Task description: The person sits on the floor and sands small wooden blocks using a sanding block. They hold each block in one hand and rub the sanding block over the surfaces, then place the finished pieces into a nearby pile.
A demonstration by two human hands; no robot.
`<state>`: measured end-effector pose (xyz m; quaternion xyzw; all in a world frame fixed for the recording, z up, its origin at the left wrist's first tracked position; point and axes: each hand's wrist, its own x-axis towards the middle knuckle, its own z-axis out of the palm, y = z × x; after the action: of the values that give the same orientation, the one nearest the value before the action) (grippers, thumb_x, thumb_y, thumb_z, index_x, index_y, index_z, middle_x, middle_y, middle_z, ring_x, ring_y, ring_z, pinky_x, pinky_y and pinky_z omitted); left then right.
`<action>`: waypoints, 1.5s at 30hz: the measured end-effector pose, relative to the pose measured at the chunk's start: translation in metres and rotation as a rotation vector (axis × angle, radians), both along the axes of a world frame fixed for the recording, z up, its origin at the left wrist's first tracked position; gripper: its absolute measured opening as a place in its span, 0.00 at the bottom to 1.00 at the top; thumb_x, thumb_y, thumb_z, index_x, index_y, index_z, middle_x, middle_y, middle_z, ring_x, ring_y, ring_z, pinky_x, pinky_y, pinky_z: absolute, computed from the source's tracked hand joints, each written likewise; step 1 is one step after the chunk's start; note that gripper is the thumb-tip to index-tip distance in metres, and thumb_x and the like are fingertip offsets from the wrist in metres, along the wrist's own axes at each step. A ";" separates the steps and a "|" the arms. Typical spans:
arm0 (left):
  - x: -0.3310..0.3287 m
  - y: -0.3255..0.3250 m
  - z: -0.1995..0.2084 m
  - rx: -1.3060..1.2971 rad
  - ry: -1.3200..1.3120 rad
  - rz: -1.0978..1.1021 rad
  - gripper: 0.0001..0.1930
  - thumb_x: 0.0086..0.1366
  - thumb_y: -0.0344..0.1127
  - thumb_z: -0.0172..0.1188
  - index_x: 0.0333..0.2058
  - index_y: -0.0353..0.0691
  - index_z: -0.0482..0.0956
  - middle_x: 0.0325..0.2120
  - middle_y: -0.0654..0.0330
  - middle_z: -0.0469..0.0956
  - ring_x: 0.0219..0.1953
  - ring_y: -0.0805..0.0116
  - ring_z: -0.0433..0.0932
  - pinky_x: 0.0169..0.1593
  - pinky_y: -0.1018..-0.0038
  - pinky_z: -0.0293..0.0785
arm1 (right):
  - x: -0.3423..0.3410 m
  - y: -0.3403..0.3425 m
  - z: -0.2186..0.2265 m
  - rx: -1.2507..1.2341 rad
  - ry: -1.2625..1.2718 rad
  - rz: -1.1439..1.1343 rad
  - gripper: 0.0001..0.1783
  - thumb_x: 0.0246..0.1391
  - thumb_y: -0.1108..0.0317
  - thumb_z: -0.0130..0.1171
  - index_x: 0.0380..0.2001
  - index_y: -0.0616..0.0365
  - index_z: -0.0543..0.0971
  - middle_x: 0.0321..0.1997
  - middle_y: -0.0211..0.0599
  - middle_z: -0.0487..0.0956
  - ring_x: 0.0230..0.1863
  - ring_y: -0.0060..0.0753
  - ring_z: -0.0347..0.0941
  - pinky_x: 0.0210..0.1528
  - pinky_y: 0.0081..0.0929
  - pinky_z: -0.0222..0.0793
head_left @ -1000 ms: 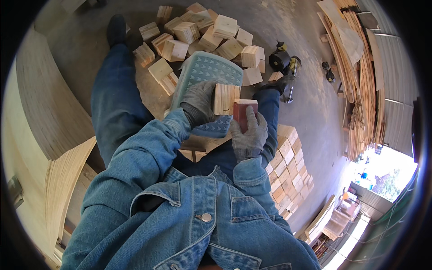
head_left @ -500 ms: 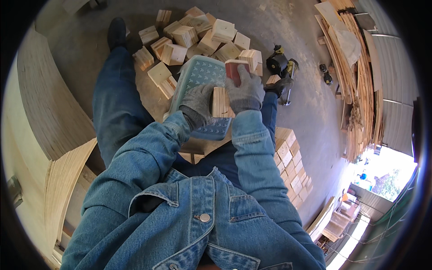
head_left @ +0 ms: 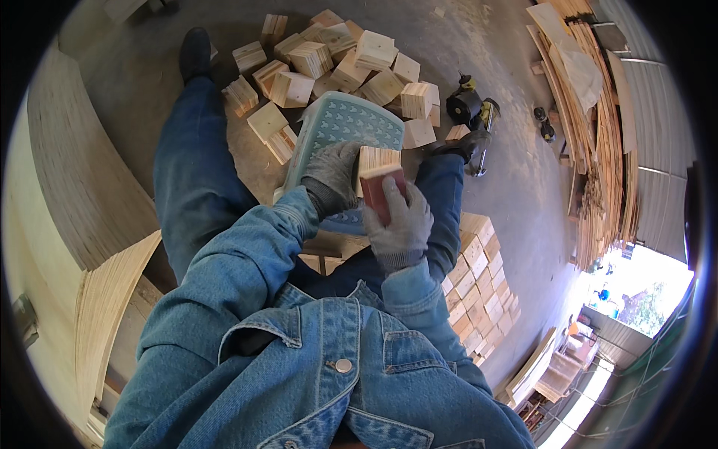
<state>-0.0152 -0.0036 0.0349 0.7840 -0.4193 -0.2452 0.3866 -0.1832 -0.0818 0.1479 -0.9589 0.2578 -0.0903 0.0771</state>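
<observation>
In my gloved left hand [head_left: 333, 176], closed round its left side, is a wooden block [head_left: 379, 158] with layered edges. It is held above a pale blue-green plastic stool [head_left: 351, 120] with a patterned top. My gloved right hand [head_left: 402, 224] grips a dark red sanding block [head_left: 382, 196], thumb along its face. The sanding block lies against the near side of the wooden block, covering much of that side. My left fingertips are partly hidden behind the wood.
Beyond the stool lies a loose heap of wooden blocks [head_left: 310, 60]. A neat stack of blocks [head_left: 482, 288] stands by my right leg. Yellow-and-black power tools [head_left: 467, 105] rest on the floor near my right foot. Long boards [head_left: 591, 150] lean right; curved plywood sheets [head_left: 82, 157] stand left.
My right hand has drawn the sanding block toward me, from beyond the wooden block to its near side. The wooden block now sits slightly higher and tilted; my left hand keeps its grip.
</observation>
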 end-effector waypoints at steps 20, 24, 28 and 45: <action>0.001 0.000 -0.008 0.000 0.035 0.014 0.52 0.48 0.57 0.79 0.69 0.45 0.65 0.65 0.46 0.70 0.69 0.44 0.69 0.75 0.53 0.62 | 0.007 -0.001 0.000 0.034 0.034 0.018 0.39 0.52 0.48 0.74 0.66 0.44 0.78 0.66 0.52 0.74 0.64 0.61 0.73 0.63 0.61 0.67; 0.000 0.001 0.004 0.034 0.038 0.007 0.50 0.49 0.55 0.78 0.68 0.43 0.66 0.63 0.45 0.71 0.68 0.43 0.69 0.74 0.53 0.63 | -0.019 0.008 0.001 0.082 0.040 0.020 0.38 0.51 0.49 0.75 0.66 0.43 0.79 0.65 0.53 0.74 0.64 0.60 0.73 0.63 0.60 0.67; 0.000 0.000 -0.005 0.019 0.001 0.003 0.51 0.49 0.57 0.77 0.69 0.43 0.66 0.64 0.45 0.71 0.69 0.43 0.69 0.75 0.54 0.62 | 0.006 -0.002 0.003 0.043 0.013 0.040 0.36 0.50 0.50 0.74 0.64 0.44 0.80 0.64 0.53 0.75 0.64 0.60 0.73 0.64 0.59 0.68; -0.002 0.001 -0.012 -0.074 -0.044 0.059 0.50 0.47 0.56 0.79 0.66 0.43 0.68 0.62 0.46 0.72 0.67 0.43 0.70 0.73 0.52 0.64 | 0.047 -0.025 -0.004 0.068 -0.023 -0.004 0.37 0.53 0.47 0.71 0.66 0.43 0.79 0.65 0.52 0.75 0.62 0.60 0.74 0.63 0.60 0.68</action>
<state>-0.0177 -0.0021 0.0226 0.7865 -0.4131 -0.2006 0.4130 -0.1358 -0.1071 0.1441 -0.9541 0.2615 -0.0929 0.1123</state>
